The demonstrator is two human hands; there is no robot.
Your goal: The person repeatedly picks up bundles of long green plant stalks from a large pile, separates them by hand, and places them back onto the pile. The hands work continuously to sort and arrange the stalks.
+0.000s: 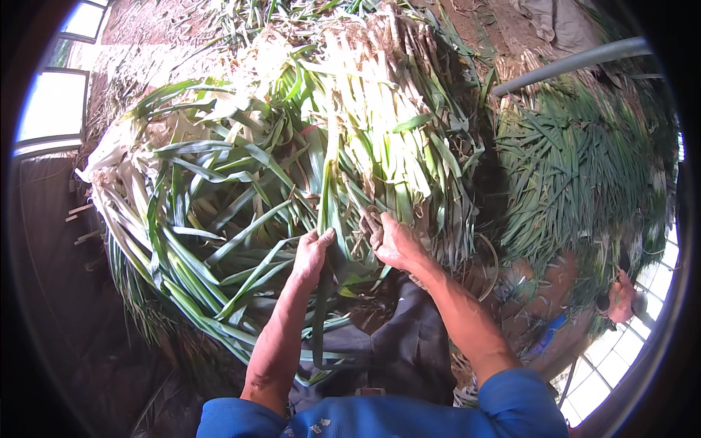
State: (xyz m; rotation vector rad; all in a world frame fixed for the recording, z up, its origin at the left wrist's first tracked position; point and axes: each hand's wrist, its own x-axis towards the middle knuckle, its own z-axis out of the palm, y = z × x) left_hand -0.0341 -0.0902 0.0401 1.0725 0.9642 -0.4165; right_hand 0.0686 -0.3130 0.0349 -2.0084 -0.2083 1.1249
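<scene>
The left hand (314, 252) pinches a long green stalk (328, 190), which lies over the pale-stemmed pile (391, 109). Just beside, the right hand (396, 241) has curled fingers, probably soiled; whether they grip anything, I cannot tell. The dark rim cuts off the green heap (577, 160) at right.

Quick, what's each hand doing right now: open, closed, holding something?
Left hand: closed, holding long green leaves.
Right hand: curled closed; whether it grips anything can't be told.
</scene>
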